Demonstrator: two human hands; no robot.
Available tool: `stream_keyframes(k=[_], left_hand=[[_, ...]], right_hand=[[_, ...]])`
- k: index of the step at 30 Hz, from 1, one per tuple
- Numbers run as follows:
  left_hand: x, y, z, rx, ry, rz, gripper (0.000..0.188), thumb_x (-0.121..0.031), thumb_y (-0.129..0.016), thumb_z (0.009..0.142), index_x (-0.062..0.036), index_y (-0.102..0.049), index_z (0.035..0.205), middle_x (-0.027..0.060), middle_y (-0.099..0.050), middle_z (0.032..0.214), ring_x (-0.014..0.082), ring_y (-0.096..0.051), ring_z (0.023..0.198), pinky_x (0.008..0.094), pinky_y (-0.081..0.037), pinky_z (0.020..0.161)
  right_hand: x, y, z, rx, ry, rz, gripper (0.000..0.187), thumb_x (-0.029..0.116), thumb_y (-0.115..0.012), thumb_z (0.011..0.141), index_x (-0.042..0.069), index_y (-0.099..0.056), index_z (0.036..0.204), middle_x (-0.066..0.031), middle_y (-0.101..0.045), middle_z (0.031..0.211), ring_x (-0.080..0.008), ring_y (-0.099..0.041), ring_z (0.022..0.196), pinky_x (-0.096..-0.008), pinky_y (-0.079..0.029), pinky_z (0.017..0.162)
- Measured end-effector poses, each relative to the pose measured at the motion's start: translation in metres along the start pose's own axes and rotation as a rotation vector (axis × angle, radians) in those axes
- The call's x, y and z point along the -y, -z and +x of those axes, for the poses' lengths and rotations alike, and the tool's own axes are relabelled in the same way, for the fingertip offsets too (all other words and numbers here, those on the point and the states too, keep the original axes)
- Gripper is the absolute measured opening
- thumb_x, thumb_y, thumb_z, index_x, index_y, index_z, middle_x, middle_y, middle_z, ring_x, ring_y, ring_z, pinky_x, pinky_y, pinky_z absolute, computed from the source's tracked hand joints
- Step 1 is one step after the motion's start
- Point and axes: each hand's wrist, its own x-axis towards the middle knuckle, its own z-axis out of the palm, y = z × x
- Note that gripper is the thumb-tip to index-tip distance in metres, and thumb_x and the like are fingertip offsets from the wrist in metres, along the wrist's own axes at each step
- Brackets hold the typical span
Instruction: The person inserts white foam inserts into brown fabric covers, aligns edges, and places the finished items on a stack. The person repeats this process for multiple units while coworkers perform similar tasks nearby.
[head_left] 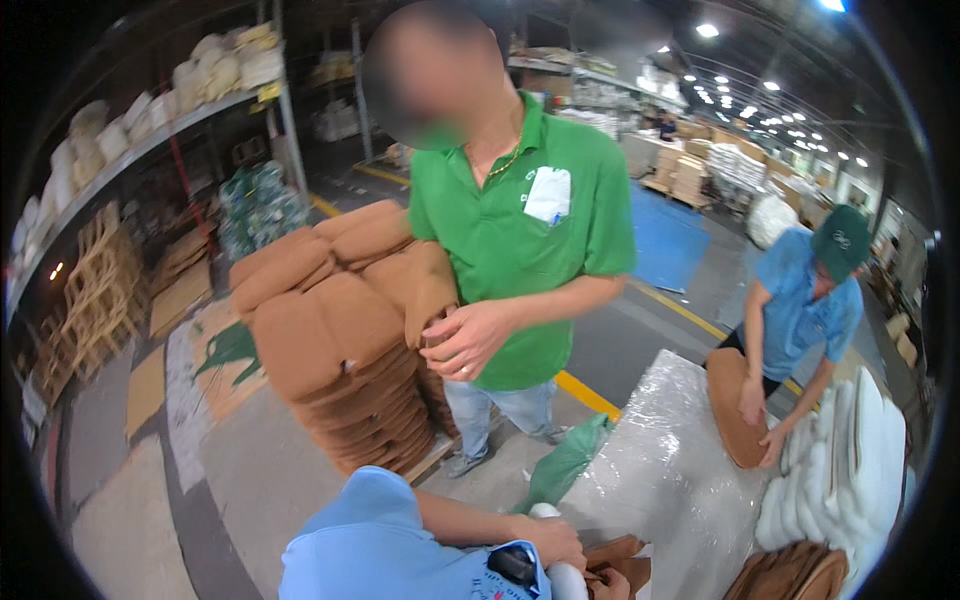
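Observation:
My left arm, in a light blue sleeve, reaches across the lower middle. My left hand (558, 543) is closed over a white padded piece (568, 583), which stands up between my body and the table. Just beside it, my right hand (606, 584) shows only in part at the lower edge, its fingers closed on a brown fabric cover (622, 558). The cover lies folded at the near edge of the plastic-covered table (650, 450). How far the padding reaches into the cover is hidden.
A person in green (530, 230) stands beside tall stacked brown cushions (330, 340). Across the table, another person (805, 290) handles a brown cushion (735, 410). White pads (840, 480) and a brown cushion pile (790, 573) sit at right. Green fabric (570, 460) hangs at the table's left edge.

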Motion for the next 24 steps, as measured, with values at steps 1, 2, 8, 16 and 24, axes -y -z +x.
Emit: stream_keyframes(k=[1,2,8,16,24], left_hand=[[-0.004,0.006,0.005,0.042,0.048,0.002,0.036,-0.029,-0.070,0.084,-0.0211,-0.073,0.119,0.0096,-0.077,0.111,0.0363,-0.072,0.110,0.0529,-0.054,0.089],[-0.010,0.011,0.008,0.085,0.096,0.001,0.034,-0.030,-0.070,0.084,-0.0212,-0.075,0.117,0.0096,-0.078,0.107,0.0363,-0.073,0.107,0.0530,-0.054,0.088],[-0.014,0.001,0.005,-0.011,0.165,0.046,0.020,-0.024,-0.072,0.079,-0.0214,-0.077,0.098,0.0072,-0.079,0.099,0.0321,-0.075,0.103,0.0517,-0.054,0.085],[-0.019,0.010,0.016,0.088,0.228,0.070,0.023,-0.021,-0.074,0.076,-0.0218,-0.078,0.098,0.0057,-0.079,0.099,0.0308,-0.075,0.106,0.0522,-0.050,0.093],[-0.008,0.013,0.033,0.227,0.291,0.049,0.034,-0.016,-0.076,0.075,-0.0265,-0.079,0.108,0.0054,-0.080,0.102,0.0321,-0.074,0.110,0.0556,-0.051,0.092]], right_hand=[[0.002,-0.001,0.000,-0.012,0.007,0.010,0.032,0.025,-0.071,0.092,-0.001,-0.076,0.111,-0.0260,-0.076,0.108,-0.0431,-0.072,0.104,-0.0462,-0.056,0.094],[0.003,-0.002,0.000,-0.023,0.013,0.022,0.031,0.024,-0.071,0.092,-0.001,-0.076,0.110,-0.0260,-0.076,0.107,-0.0433,-0.072,0.104,-0.0462,-0.056,0.094],[-0.017,-0.018,-0.011,-0.049,-0.026,0.084,0.024,0.019,-0.069,0.096,0.000,-0.074,0.109,-0.0231,-0.076,0.102,-0.0358,-0.074,0.096,-0.0436,-0.057,0.089],[-0.022,-0.015,-0.008,-0.102,-0.013,0.103,0.026,0.024,-0.069,0.097,0.004,-0.074,0.111,-0.0230,-0.076,0.102,-0.0378,-0.074,0.094,-0.0450,-0.057,0.087],[-0.010,-0.012,-0.017,-0.169,-0.026,0.065,0.027,0.028,-0.069,0.097,0.006,-0.074,0.112,-0.0233,-0.076,0.103,-0.0399,-0.074,0.095,-0.0465,-0.058,0.087]])
